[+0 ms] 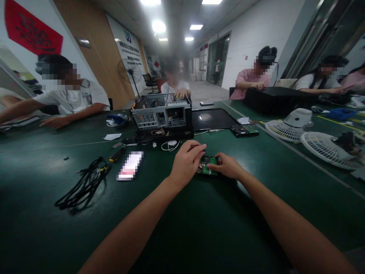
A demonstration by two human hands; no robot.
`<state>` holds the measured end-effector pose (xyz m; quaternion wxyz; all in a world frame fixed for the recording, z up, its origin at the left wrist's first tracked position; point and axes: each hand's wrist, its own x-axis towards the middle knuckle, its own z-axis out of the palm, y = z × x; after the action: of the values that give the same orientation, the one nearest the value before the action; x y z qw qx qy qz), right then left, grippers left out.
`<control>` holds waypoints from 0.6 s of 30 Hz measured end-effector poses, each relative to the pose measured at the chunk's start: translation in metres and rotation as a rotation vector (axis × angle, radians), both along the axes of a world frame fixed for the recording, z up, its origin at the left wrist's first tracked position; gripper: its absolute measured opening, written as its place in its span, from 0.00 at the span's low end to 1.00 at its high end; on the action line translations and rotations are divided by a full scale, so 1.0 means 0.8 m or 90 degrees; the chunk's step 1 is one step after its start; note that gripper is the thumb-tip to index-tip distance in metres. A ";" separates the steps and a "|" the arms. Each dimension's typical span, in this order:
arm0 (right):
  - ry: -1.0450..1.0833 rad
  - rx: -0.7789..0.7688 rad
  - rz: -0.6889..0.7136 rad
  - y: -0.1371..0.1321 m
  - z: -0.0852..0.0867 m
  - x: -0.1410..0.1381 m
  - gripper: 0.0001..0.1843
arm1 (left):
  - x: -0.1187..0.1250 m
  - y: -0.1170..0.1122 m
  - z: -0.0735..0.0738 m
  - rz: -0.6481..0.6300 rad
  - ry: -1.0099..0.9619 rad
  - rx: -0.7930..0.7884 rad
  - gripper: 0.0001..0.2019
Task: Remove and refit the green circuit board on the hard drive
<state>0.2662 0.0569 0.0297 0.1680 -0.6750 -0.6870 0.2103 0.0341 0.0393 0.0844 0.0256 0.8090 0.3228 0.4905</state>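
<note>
A small hard drive (210, 170) with a green circuit board facing up lies flat on the dark green table (182, 228) in front of me. My left hand (186, 161) covers its left side, with curled fingers reaching over the top edge. My right hand (226, 166) grips its right side, thumb and fingertips pressed on the board. Both hands hold the drive down on the table surface.
An opened computer case (162, 118) stands behind the drive, its black side panel (212, 118) beside it. A second drive (245, 130), a screwdriver (117, 154), a cable bundle (85, 182) and fan grilles (327, 148) lie around. Several people sit at the table.
</note>
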 end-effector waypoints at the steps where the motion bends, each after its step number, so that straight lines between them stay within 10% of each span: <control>1: 0.001 -0.001 0.001 0.000 0.001 0.000 0.38 | 0.000 0.000 0.000 -0.010 -0.001 -0.001 0.13; 18: -0.001 0.014 0.009 0.003 -0.008 0.004 0.38 | 0.001 0.001 -0.006 -0.005 -0.074 -0.080 0.13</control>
<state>0.2692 0.0597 0.0230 0.1734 -0.6681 -0.6943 0.2039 0.0352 0.0399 0.0798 0.0966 0.7772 0.3477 0.5155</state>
